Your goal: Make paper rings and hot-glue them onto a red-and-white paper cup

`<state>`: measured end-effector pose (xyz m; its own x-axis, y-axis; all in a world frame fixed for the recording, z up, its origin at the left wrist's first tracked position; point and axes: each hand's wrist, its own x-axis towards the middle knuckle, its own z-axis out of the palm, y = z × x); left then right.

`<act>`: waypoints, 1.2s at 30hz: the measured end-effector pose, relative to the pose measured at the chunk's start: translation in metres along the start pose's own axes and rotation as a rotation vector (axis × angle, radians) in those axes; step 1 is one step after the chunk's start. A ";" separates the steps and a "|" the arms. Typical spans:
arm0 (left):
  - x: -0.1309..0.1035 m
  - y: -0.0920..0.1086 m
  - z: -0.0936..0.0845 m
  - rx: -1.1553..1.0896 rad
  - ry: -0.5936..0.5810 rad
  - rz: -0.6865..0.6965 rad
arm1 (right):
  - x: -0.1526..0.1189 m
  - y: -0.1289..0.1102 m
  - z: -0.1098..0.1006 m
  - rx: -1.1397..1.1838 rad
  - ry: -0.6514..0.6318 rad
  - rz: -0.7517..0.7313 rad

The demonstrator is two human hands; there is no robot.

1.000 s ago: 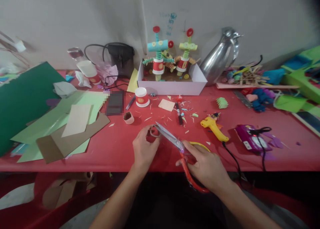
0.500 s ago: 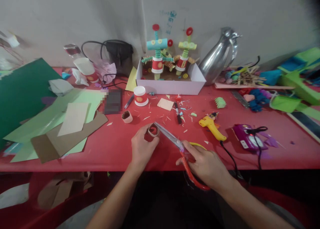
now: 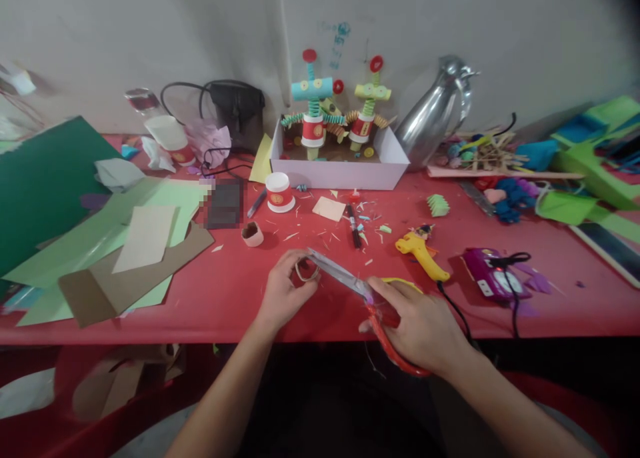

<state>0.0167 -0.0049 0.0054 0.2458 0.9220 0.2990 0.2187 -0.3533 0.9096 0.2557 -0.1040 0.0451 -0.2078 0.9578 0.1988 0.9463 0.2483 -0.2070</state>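
Observation:
My left hand pinches a small cardboard ring between thumb and fingers above the red table. Wrapped round the red handle of a pair of scissors is my right hand. The scissors' blades point up and left, their tips close to the ring's upper edge; whether they touch it I cannot tell. A second short piece of cardboard tube stands on the table beyond my left hand. Farther back is an upside-down red and white paper cup.
A yellow glue gun and a purple power socket with cords lie to the right. At the back, a white box holds paper-cup robot figures, beside a steel jug. Green paper and cardboard lie left. Paper scraps and a marker lie centrally.
The ring in my left hand has turned, so its opening looks wider. My right hand with the scissors has shifted slightly right and down.

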 end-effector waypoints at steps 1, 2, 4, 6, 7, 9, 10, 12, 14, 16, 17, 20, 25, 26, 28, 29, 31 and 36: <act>0.000 0.001 0.000 0.004 -0.011 0.011 | 0.002 0.000 -0.002 -0.007 -0.011 0.002; 0.000 0.002 0.001 0.004 -0.021 0.016 | 0.003 0.000 -0.004 -0.009 -0.018 0.000; 0.000 0.004 0.000 -0.005 -0.037 0.014 | 0.006 0.001 -0.006 -0.002 -0.016 -0.011; -0.001 0.005 0.000 -0.024 -0.049 -0.003 | 0.007 0.003 -0.006 0.014 0.009 -0.026; -0.001 0.005 -0.001 -0.040 -0.055 -0.020 | 0.008 0.004 -0.005 0.018 0.027 -0.035; -0.001 0.006 -0.001 -0.088 -0.047 -0.062 | 0.007 0.005 -0.002 0.018 0.059 -0.063; -0.001 0.006 0.000 -0.117 -0.037 -0.083 | 0.006 0.006 -0.001 0.013 0.071 -0.078; -0.001 0.008 0.000 -0.172 -0.013 -0.118 | 0.005 0.007 0.001 -0.002 0.083 -0.104; -0.002 0.010 0.001 -0.212 -0.002 -0.144 | 0.003 0.007 0.003 -0.013 0.086 -0.118; -0.002 0.012 0.001 -0.242 -0.003 -0.167 | 0.001 0.007 0.004 -0.013 0.084 -0.127; -0.003 0.012 0.000 -0.263 -0.003 -0.177 | 0.001 0.008 0.005 -0.010 0.084 -0.131; -0.004 0.013 -0.001 -0.347 -0.020 -0.194 | 0.000 0.008 0.005 -0.011 0.083 -0.143; -0.003 0.012 0.001 -0.372 -0.001 -0.195 | 0.000 0.008 0.002 -0.044 0.060 -0.147; -0.002 0.011 0.001 -0.363 0.022 -0.179 | 0.000 0.008 0.002 -0.052 0.060 -0.150; -0.001 0.009 0.002 -0.343 0.081 -0.136 | 0.000 0.007 0.000 -0.064 0.068 -0.158; 0.000 0.008 0.002 -0.328 0.107 -0.115 | 0.000 0.006 0.000 -0.069 0.074 -0.162; 0.000 0.007 0.001 -0.292 0.147 -0.095 | 0.000 0.005 -0.001 -0.076 0.075 -0.169; -0.002 0.008 -0.001 -0.255 0.186 -0.108 | 0.000 0.005 -0.004 -0.095 0.096 -0.170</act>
<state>0.0173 -0.0092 0.0125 0.0522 0.9735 0.2227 -0.0154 -0.2222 0.9749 0.2613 -0.1029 0.0480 -0.3465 0.8836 0.3148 0.9196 0.3863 -0.0720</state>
